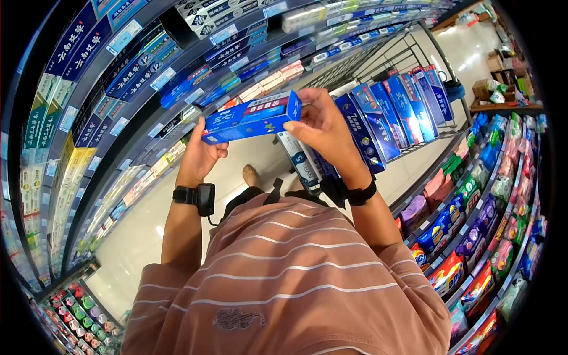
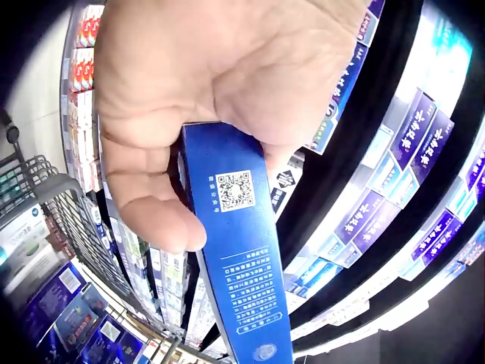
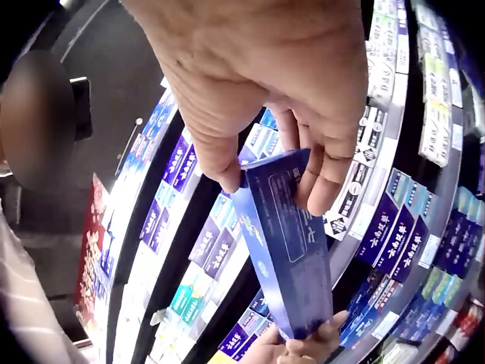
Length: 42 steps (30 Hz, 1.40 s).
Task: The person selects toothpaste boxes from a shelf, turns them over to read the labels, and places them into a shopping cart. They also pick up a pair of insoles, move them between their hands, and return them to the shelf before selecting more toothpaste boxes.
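A long blue toothpaste box (image 1: 251,123) is held between both hands in front of the chest, its right end a little higher in the head view. My left hand (image 1: 200,155) grips its left end. At the other end, my right hand (image 1: 324,129) pinches the box between thumb and fingers. In the left wrist view, the toothpaste box (image 2: 239,265) shows a side with a QR code and small print, with curled fingers beside it. The right wrist view shows thumb and fingers on opposite edges of the toothpaste box (image 3: 288,243), and the left hand (image 3: 299,350) at its far end.
A wire shopping cart (image 1: 408,50) at the right holds several upright blue boxes (image 1: 387,112). Shelves of toothpaste boxes (image 1: 133,71) curve along the left and front. Bagged goods (image 1: 467,236) fill shelves on the right. Pale floor (image 1: 139,234) shows around the shoe.
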Tool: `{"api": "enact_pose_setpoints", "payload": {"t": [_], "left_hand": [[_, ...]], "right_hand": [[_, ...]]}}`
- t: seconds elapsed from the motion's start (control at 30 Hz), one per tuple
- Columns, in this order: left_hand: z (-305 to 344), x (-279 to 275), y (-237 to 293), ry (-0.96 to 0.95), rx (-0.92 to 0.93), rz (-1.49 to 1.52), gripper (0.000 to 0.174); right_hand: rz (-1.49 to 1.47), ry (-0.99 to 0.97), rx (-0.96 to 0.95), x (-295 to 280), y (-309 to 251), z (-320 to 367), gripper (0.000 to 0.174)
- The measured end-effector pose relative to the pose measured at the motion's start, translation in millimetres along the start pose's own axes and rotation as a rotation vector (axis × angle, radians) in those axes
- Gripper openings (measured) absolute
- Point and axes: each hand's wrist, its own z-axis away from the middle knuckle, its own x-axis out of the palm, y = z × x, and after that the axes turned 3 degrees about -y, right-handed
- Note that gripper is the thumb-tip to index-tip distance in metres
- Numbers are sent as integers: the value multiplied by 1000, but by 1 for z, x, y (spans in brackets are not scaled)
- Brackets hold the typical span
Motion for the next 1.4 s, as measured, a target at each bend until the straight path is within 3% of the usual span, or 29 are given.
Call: {"api": "enact_pose_setpoints", "payload": {"t": [0.2,0.33,0.5,0.57,0.8,0.9,1.1,1.4], "left_hand": [[-4,-8,-6,12,-47,66,48],[1,-9,3,-26,62,-14,50],[25,30,30,-39,220,-134,60],[29,31,35,-164,210,-128,60],[46,65,38,-193,226,-260,48],[49,71,42,-175,245,-497,49],[39,71,42,-26,417,-619,53],[26,42,38,-56,383,-289,47]], "right_hand": [[151,-31,-96,18,-6,6,61],[69,23,-75,8,7,3,61],[-89,168,68,-8,20,-1,48],[-299,213,118,-13,28,-6,43],[-566,108,307,-26,77,-14,38],[-622,42,344,-24,89,-14,40],[-594,-5,483,-19,90,-6,50],[-351,-73,480,-10,58,9,58]]}}
